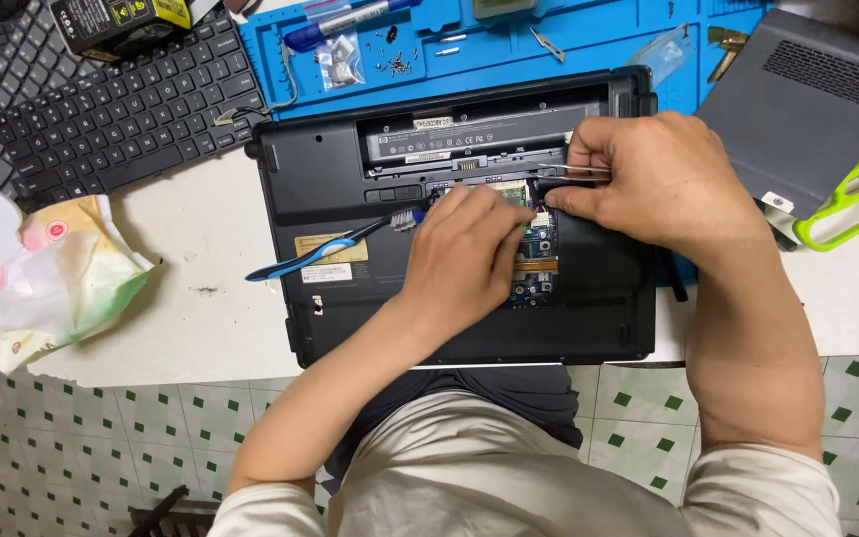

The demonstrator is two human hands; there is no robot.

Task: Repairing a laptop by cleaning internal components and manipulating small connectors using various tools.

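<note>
A black laptop (350, 318) lies upside down on the white table, its battery bay empty and a small hatch open over a circuit board (539, 264). My left hand (464, 259) rests on the opening, fingers curled and pressing at the board. My right hand (653, 179) pinches metal tweezers (569, 171), whose tips point left along the upper edge of the opening. A blue and white toothbrush (325, 251) lies on the laptop's base, left of my left hand.
A loose black keyboard (121, 109) lies at the back left. A blue repair mat (569, 40) holds screws, a pen and small parts. Grey laptop cover (807, 99) and green-handled scissors (852, 204) sit at right. Crumpled wrapper (52, 283) at left.
</note>
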